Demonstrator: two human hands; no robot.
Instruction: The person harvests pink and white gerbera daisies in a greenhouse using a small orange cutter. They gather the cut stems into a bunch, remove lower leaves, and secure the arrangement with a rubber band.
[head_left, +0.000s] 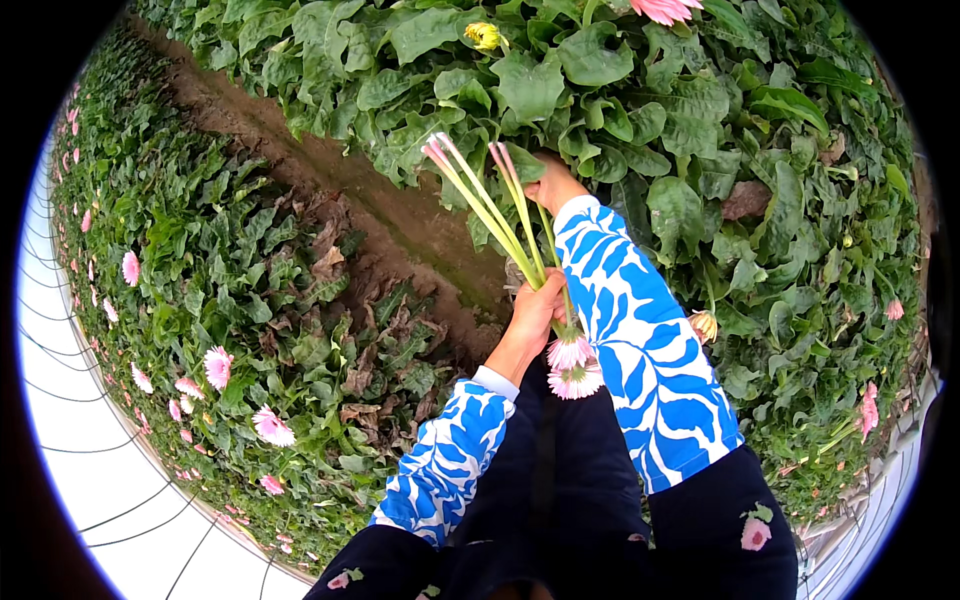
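My left hand (534, 315) is closed around several pale green gerbera stems (499, 225). Their pinkish cut ends point up and away from me. Below that hand hang pink gerbera flower heads (573, 377), close to my dark trousers. My right hand (556, 186) reaches among the broad green gerbera leaves (626, 150), just past the bunch. A leaf covers its fingers, so what they touch cannot be made out. Blue-and-white patterned sleeve covers (645, 330) run over both forearms.
A bare soil path (360, 191) runs diagonally between planted beds. Withered brown leaves (364, 360) line its left edge. Pink gerberas (218, 367) stand in the left bed. Ahead is a yellow bud (484, 35), and a drooping yellowish flower (703, 325) is beside my right sleeve.
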